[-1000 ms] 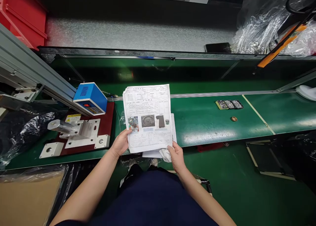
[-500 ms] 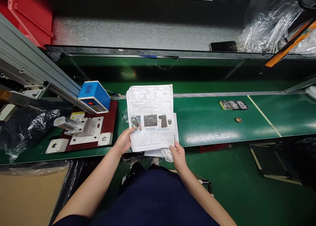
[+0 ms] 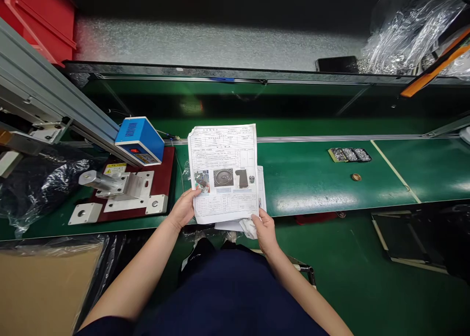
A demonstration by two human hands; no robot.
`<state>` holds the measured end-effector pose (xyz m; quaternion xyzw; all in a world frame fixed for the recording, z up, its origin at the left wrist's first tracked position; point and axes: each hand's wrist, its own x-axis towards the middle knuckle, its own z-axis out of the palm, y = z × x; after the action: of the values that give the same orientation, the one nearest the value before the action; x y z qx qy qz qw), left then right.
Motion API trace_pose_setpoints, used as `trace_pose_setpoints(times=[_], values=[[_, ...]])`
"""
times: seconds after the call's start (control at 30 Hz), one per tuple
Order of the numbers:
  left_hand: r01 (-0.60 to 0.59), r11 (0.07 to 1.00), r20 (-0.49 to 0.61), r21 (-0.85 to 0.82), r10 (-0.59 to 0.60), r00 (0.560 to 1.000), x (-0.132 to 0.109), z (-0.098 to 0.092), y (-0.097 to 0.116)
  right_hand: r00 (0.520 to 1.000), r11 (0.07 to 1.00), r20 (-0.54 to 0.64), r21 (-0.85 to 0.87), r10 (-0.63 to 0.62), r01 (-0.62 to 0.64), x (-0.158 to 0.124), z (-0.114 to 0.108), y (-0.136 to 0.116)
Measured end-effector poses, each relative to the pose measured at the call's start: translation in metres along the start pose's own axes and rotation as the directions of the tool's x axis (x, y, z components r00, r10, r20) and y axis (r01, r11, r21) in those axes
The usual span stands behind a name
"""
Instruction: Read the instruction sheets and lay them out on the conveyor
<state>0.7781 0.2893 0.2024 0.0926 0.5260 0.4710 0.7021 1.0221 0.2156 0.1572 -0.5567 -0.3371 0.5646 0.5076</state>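
A printed instruction sheet (image 3: pixel 223 150) with tables of small text and several pictures is held up over the front edge of the green workbench (image 3: pixel 301 194). My left hand (image 3: pixel 183 209) grips its lower left edge, thumb on the front. At the lower right corner, my right hand (image 3: pixel 265 229) pinches the paper between thumb and fingers. More papers (image 3: pixel 261 184) show behind the sheet on the right. A crumpled white piece (image 3: pixel 248 227) hangs below it, beside my right hand; its kind I cannot make out.
On the left stand a metal fixture (image 3: pixel 125 191) on a dark red base and a blue control box (image 3: pixel 139 140). Small trays of metal parts (image 3: pixel 350 155) and a small round brown item (image 3: pixel 356 177) lie right. A shelf (image 3: pixel 220 44) runs behind, holding a red bin (image 3: pixel 44 20).
The view has shifted slightly, so the shelf and bench sit a little higher in the picture. Both hands keep the same hold on the sheet.
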Motion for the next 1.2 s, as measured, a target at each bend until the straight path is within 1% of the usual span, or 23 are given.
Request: trace_pose_setpoints(times=[0.2,0.63,1.0,1.2], values=[[-0.014,1.000,0.040,-0.007,0.014,0.999,0.0018,-0.0005,-0.0008,1.000,1.000,0.003,-0.008,0.001,-0.001,0.0016,-0.0003,0.0039],[-0.032,0.999,0.076,-0.002,0.032,0.997,0.0035,-0.0045,-0.0016,1.000,1.000,-0.012,0.002,0.002,-0.001,0.0028,-0.0006,0.0092],[-0.041,0.999,0.083,0.034,0.038,0.996,-0.0012,-0.0052,0.0005,1.000,1.000,-0.015,-0.014,-0.002,0.001,0.0025,0.0012,0.0057],[-0.049,0.996,0.107,0.070,0.042,0.993,-0.0013,-0.0068,0.0007,1.000,1.000,-0.020,-0.013,0.002,-0.002,0.0028,0.0029,0.0036]])
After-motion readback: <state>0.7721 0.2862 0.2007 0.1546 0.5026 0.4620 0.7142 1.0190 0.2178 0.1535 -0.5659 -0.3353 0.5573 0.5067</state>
